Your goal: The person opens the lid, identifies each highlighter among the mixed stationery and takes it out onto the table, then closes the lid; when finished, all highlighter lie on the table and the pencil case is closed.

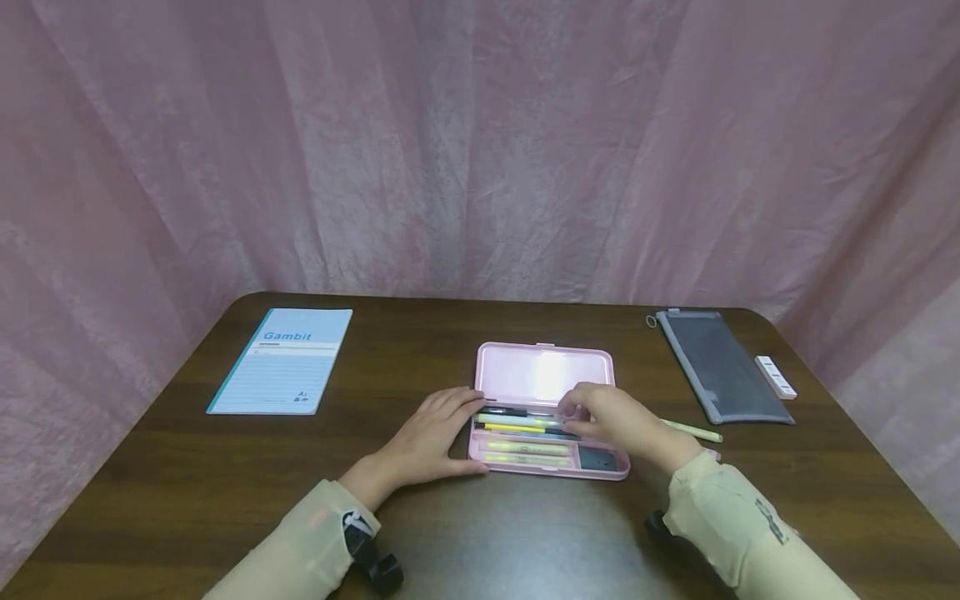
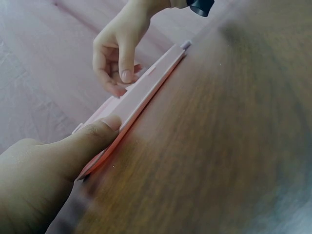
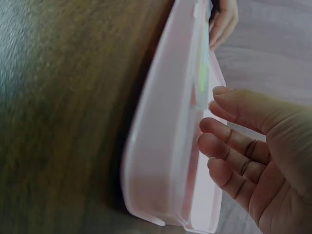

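Observation:
A pink pencil case (image 1: pixel 551 472) lies on the table with its lid (image 1: pixel 517 371) tilted back. Inside are several pens (image 1: pixel 517 428), two pale yellow highlighters (image 1: pixel 528 448) and a dark rectangular piece (image 1: pixel 597 458). My left hand (image 1: pixel 431 437) holds the case's left end, its thumb on the front wall in the left wrist view and the other fingers toward the hinge side. Over the right part of the pens hovers my right hand (image 1: pixel 618 417). Its fingers (image 3: pixel 229 136) are loosely bent with nothing between them in the right wrist view.
A light green pen (image 1: pixel 693 431) lies right of the case, partly behind my right wrist. Farther right are a grey mesh zip pouch (image 1: pixel 723 367) and a small white box (image 1: pixel 776 377). On the left lies a blue notebook (image 1: pixel 285 367). Pink curtains hang behind the table.

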`<state>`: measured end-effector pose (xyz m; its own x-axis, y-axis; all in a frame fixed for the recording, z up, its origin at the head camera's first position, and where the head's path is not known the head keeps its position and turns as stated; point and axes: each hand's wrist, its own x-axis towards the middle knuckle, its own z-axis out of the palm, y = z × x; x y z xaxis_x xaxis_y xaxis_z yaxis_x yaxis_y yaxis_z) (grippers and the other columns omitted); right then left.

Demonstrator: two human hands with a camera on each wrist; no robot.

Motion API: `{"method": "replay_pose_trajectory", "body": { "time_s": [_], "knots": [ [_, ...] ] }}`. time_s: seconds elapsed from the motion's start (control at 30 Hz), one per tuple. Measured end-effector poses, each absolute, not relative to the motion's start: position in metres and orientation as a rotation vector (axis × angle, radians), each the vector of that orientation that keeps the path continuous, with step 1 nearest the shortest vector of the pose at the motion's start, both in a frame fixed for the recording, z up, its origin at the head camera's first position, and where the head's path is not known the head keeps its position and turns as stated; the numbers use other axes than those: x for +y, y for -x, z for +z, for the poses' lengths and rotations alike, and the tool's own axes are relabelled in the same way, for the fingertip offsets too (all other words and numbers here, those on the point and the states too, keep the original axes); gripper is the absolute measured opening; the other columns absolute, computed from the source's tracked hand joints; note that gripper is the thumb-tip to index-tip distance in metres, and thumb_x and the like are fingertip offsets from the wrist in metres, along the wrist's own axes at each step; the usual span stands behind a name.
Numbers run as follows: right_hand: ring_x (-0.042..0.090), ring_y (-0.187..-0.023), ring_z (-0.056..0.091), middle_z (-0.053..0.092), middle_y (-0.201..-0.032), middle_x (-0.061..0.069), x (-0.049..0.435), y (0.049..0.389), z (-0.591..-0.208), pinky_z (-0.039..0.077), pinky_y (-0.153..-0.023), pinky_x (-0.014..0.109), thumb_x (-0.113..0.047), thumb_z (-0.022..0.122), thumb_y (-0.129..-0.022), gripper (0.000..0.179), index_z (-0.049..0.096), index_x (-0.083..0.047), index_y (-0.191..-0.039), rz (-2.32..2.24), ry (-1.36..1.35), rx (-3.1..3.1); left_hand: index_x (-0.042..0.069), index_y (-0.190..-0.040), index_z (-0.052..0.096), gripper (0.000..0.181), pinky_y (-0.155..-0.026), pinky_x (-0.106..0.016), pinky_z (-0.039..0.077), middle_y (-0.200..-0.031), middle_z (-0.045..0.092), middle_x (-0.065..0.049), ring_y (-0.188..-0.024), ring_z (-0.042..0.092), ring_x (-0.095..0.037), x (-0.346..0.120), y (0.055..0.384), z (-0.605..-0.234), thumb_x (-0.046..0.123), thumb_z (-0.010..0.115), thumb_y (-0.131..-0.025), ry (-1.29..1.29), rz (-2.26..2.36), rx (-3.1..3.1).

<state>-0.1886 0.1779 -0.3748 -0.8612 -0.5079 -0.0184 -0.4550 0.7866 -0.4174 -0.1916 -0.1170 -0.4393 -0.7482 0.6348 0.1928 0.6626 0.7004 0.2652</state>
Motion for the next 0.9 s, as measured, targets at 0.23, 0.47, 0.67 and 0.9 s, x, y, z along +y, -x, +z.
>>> {"method": "replay_pose_trajectory", "body": {
  "time_s": [0.23,0.47,0.67,0.9],
  "knots": [
    [0.004,-0.079,0.058,0.068,-0.090,-0.006,0.174,0.191,-0.384,0.056,-0.078,0.027,-0.018,0.074,-0.083,0.018,0.072,-0.014,-0.101,-0.594,0.772,2.837,0.015,-0.147,0.038,0.091,-0.118,-0.045,0.027,-0.152,0.039,-0.002,-0.142,0.033,-0.023,-0.116,0.191,-0.440,0.069,0.064,-0.077,1.073,-0.472,-2.827],
    [0.004,-0.080,0.058,0.067,-0.089,-0.007,0.169,0.191,-0.389,0.056,-0.081,0.029,-0.017,0.074,-0.084,0.016,0.072,-0.015,-0.100,-0.540,0.780,2.869,0.015,-0.147,0.037,0.092,-0.119,-0.045,0.026,-0.153,0.037,-0.003,-0.143,0.031,-0.023,-0.115,0.190,-0.439,0.067,0.065,-0.077,1.067,-0.504,-2.849],
    [0.006,-0.082,0.061,0.068,-0.091,-0.006,0.168,0.190,-0.387,0.057,-0.083,0.033,-0.016,0.074,-0.084,0.015,0.071,-0.015,-0.098,-0.543,0.765,2.894,0.015,-0.148,0.037,0.092,-0.119,-0.045,0.026,-0.153,0.037,-0.003,-0.143,0.031,-0.023,-0.116,0.191,-0.439,0.068,0.064,-0.077,1.070,-0.492,-2.846],
    [0.004,-0.077,0.059,0.067,-0.087,-0.007,0.169,0.188,-0.383,0.056,-0.077,0.029,-0.017,0.074,-0.084,0.014,0.072,-0.015,-0.097,-0.544,0.728,2.921,0.015,-0.147,0.037,0.092,-0.119,-0.045,0.026,-0.153,0.037,-0.003,-0.143,0.031,-0.023,-0.117,0.191,-0.438,0.068,0.064,-0.077,1.072,-0.501,-2.846]
  ]
}}
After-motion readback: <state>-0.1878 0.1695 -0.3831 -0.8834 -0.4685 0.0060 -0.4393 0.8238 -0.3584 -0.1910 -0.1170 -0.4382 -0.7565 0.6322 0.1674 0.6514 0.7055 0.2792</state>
